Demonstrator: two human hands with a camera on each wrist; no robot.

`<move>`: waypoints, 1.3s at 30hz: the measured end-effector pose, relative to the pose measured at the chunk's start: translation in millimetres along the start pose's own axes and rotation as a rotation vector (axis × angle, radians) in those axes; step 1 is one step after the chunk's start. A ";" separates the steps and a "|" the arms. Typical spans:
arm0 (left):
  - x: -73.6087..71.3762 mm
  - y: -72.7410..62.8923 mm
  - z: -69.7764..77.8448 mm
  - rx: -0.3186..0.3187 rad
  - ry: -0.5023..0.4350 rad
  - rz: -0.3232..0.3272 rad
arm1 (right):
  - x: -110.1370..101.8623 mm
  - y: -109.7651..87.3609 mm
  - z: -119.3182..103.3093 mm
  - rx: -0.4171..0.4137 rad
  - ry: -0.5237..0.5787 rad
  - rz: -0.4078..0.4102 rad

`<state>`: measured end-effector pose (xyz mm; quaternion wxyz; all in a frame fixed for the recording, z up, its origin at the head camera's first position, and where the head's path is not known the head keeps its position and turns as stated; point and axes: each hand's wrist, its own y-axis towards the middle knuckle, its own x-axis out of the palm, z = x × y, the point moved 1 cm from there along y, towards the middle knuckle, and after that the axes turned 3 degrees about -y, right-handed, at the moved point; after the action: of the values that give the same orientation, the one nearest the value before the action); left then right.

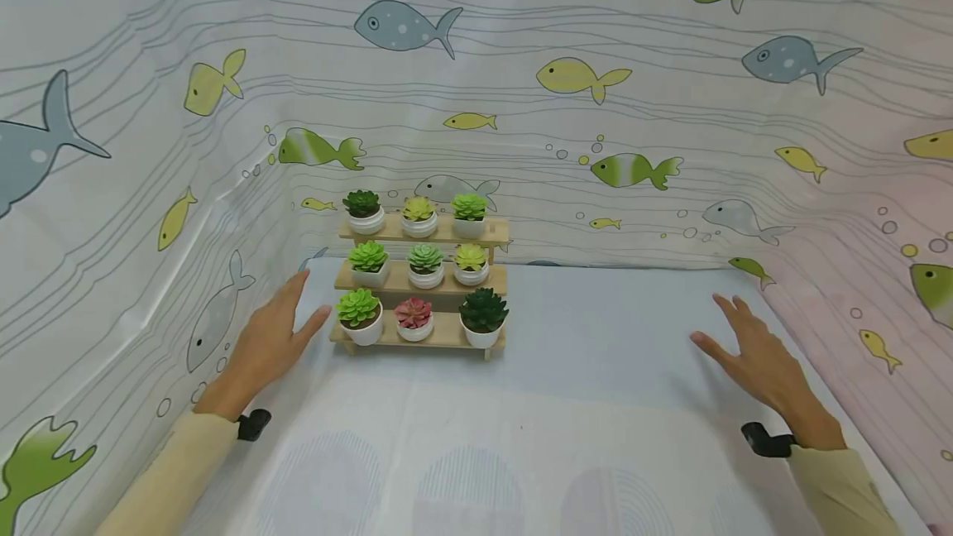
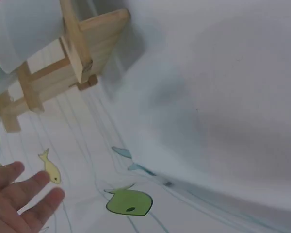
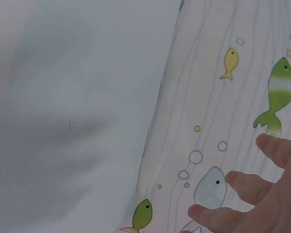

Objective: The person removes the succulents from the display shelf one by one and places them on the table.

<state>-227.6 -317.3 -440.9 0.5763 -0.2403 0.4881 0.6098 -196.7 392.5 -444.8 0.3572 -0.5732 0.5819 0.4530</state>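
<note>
A three-tier wooden stand [image 1: 447, 341] holds several small potted succulents in white pots, three to a tier. On the bottom tier are a bright green succulent [image 1: 359, 307], a red succulent [image 1: 413, 313] and a dark green succulent [image 1: 484, 310]. My left hand [image 1: 271, 336] hovers just left of the stand, fingers extended, holding nothing. In the left wrist view, its fingers [image 2: 41, 206] show at the lower left, apart from the stand. Far to the right, my right hand [image 1: 763, 358] is held above the table, fingers spread and touching nothing.
The white table [image 1: 581, 387] has pale arch patterns near its front. Fish-printed sheeting [image 1: 521, 40] rises at the back and along both sides. A dark wrist device [image 1: 255, 424] is on my left wrist, and another device [image 1: 767, 440] on my right.
</note>
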 end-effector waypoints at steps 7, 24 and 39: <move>0.9 7.5 -0.9 -0.058 -0.227 0.091 | 8.3 3.9 -11.8 0.020 0.031 -0.020; 22.8 33.8 -21.8 -0.171 -0.595 0.011 | 37.7 19.3 -46.2 -0.006 0.132 0.027; 41.4 55.5 -27.0 -0.296 -0.719 0.023 | 64.5 30.3 -71.6 -0.079 0.268 0.050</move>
<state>-296.0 -313.7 -469.6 0.6628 -0.0862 0.1644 0.7254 -224.9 301.3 -477.7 0.2422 -0.6273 0.6203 0.4038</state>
